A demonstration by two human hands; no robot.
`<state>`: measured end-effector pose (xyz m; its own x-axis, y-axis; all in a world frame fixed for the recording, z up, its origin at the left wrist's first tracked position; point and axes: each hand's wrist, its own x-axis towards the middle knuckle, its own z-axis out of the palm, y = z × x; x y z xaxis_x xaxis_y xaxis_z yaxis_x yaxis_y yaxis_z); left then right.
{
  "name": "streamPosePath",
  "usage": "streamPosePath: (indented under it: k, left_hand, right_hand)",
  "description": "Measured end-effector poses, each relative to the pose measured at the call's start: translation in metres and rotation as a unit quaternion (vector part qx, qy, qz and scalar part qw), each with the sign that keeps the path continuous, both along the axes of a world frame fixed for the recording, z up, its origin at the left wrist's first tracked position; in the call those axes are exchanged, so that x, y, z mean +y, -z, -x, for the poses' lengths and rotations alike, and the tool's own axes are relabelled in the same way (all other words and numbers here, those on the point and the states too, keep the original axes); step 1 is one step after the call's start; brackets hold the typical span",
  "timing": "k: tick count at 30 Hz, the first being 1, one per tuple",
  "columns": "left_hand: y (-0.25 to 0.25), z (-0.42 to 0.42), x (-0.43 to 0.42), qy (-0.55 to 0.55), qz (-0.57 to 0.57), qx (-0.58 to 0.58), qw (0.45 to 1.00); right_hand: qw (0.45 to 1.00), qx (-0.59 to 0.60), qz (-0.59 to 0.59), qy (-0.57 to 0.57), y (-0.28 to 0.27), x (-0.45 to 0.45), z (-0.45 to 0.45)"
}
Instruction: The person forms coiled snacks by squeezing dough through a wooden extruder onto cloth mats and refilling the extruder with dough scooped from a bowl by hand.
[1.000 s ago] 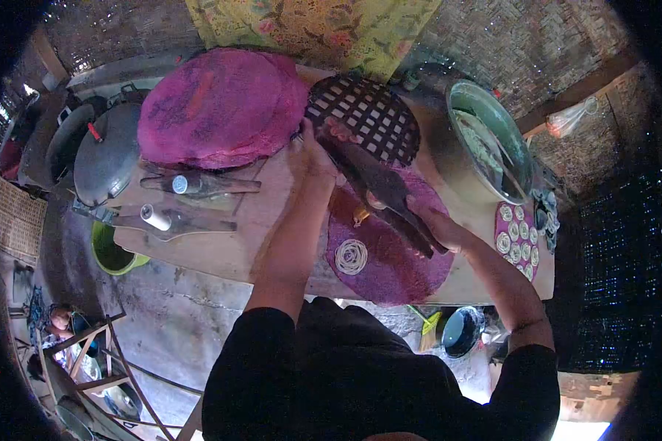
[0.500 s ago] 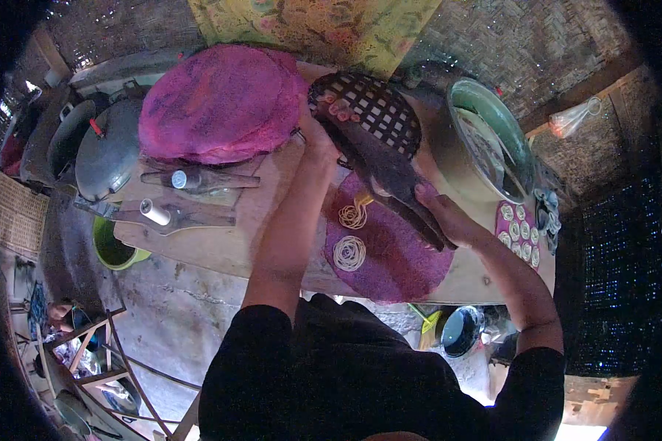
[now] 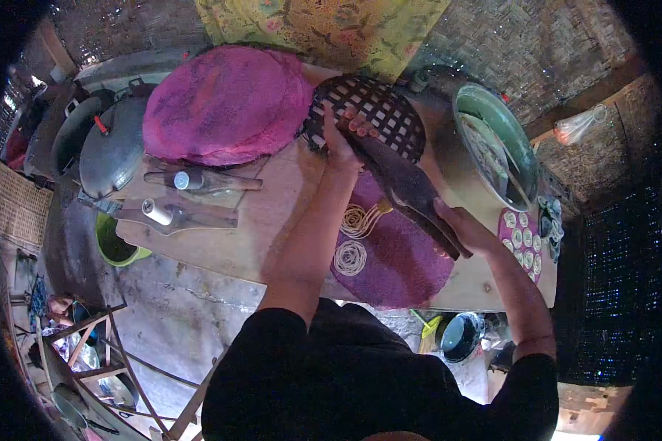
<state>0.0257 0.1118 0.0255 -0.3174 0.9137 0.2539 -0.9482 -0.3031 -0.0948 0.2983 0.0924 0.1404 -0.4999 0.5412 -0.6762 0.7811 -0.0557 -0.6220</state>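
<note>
My left hand (image 3: 346, 136) is wrapped round the upper end of a dark wooden press (image 3: 404, 184), held slantwise over a round purple mat (image 3: 397, 272). Round the lower end of the press my right hand (image 3: 460, 226) is closed. A yellowish nozzle (image 3: 384, 206) shows under the middle of the press, with pale strands running from it to a noodle coil (image 3: 359, 220) on the mat. Just below that coil lies a paler coil (image 3: 350, 258).
Pink round mats (image 3: 228, 103) are stacked at the back left, beside a black lattice tray (image 3: 371, 110). Two wooden tools (image 3: 217, 182) lie below the stack. A large basin (image 3: 496, 147) and a mat of several coils (image 3: 521, 239) are at the right.
A coil under the nozzle has come into view and grown, with strands now trailing rightward. Both hands and the press have shifted right.
</note>
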Motion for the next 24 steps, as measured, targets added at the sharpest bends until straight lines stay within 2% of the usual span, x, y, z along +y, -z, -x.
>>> streamPosePath:
  k: [1, 2, 3, 5, 7, 8, 11, 12, 14, 17, 19, 20, 22, 23, 24]
  left_hand:
    - [0.001, 0.001, 0.002, 0.013, -0.040, -0.002, 0.999]
    - [0.002, 0.003, 0.005, 0.013, -0.043, -0.002, 0.999]
    - [0.004, 0.003, 0.006, 0.026, -0.079, -0.025, 0.996]
    - [0.005, 0.004, 0.004, 0.037, -0.115, -0.045, 0.992]
    - [0.001, 0.003, -0.001, 0.009, -0.061, -0.074, 0.995]
    - [0.003, 0.004, -0.001, 0.008, -0.060, -0.072, 0.996]
    - [-0.002, 0.004, -0.007, -0.026, -0.071, -0.090, 0.993]
    - [-0.018, -0.002, -0.021, -0.066, -0.004, -0.100, 0.993]
    - [-0.024, -0.004, -0.027, -0.105, 0.064, -0.109, 0.986]
    - [0.004, 0.008, -0.017, -0.155, 0.071, -0.076, 0.982]
    - [0.022, 0.018, -0.011, -0.114, -0.030, -0.101, 0.988]
    - [0.028, 0.023, -0.007, -0.115, -0.032, -0.100, 0.988]
    - [0.031, 0.033, -0.004, -0.201, 0.031, -0.069, 0.977]
    - [0.030, 0.040, -0.004, -0.203, 0.030, -0.070, 0.976]
    - [0.029, 0.048, -0.004, -0.197, -0.018, -0.067, 0.978]
  right_hand:
    - [1.000, -0.001, -0.002, 0.001, 0.000, 0.002, -0.002]
    - [0.984, 0.117, 0.121, 0.059, 0.001, 0.004, -0.004]
    - [0.936, 0.230, 0.241, 0.114, 0.005, 0.006, -0.007]
    - [0.929, 0.271, 0.221, 0.125, 0.048, 0.022, -0.013]
    - [0.826, 0.429, 0.364, 0.034, 0.079, 0.026, 0.000]
    - [0.825, 0.429, 0.365, 0.032, 0.088, 0.025, 0.004]
    - [0.892, 0.409, 0.194, 0.010, 0.111, 0.015, 0.016]
    - [0.898, 0.401, 0.179, 0.008, 0.116, 0.014, 0.018]
    - [0.905, 0.386, 0.178, 0.005, 0.120, 0.016, 0.020]
    - [0.913, 0.355, 0.200, -0.003, 0.124, 0.025, 0.025]
    - [0.918, 0.326, 0.224, -0.006, 0.127, 0.034, 0.029]
    - [0.921, 0.312, 0.234, -0.008, 0.130, 0.037, 0.031]
    - [0.930, 0.276, 0.242, -0.015, 0.137, 0.045, 0.038]
    - [0.935, 0.259, 0.243, -0.018, 0.139, 0.046, 0.045]
    - [0.941, 0.237, 0.240, -0.021, 0.141, 0.046, 0.050]
